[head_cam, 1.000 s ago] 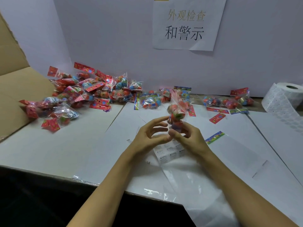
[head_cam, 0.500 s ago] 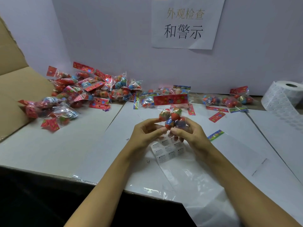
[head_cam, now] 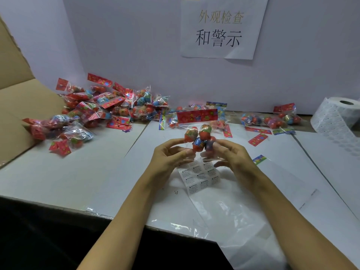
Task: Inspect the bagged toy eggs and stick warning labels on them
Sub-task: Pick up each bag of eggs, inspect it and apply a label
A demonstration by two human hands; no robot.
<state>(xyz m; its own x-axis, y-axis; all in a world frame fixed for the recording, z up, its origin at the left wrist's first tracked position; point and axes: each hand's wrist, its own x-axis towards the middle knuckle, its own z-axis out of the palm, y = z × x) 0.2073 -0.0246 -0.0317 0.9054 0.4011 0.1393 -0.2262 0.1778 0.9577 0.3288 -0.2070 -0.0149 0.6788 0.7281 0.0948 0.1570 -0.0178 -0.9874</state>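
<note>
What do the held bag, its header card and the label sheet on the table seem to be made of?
Bag: thin clear plastic film, glossy; the eggs show through and it glints.
Header card: probably printed paper or thin card, red; it stays flat.
Label sheet: likely white paper stickers with printed warnings.

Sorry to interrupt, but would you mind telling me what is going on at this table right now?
A person is holding one bag of toy eggs up between the left hand and the right hand, red header card on top. A sheet of warning labels lies on the table just beneath. A big pile of bagged eggs sits at the left and a label roll at the far right.
</note>
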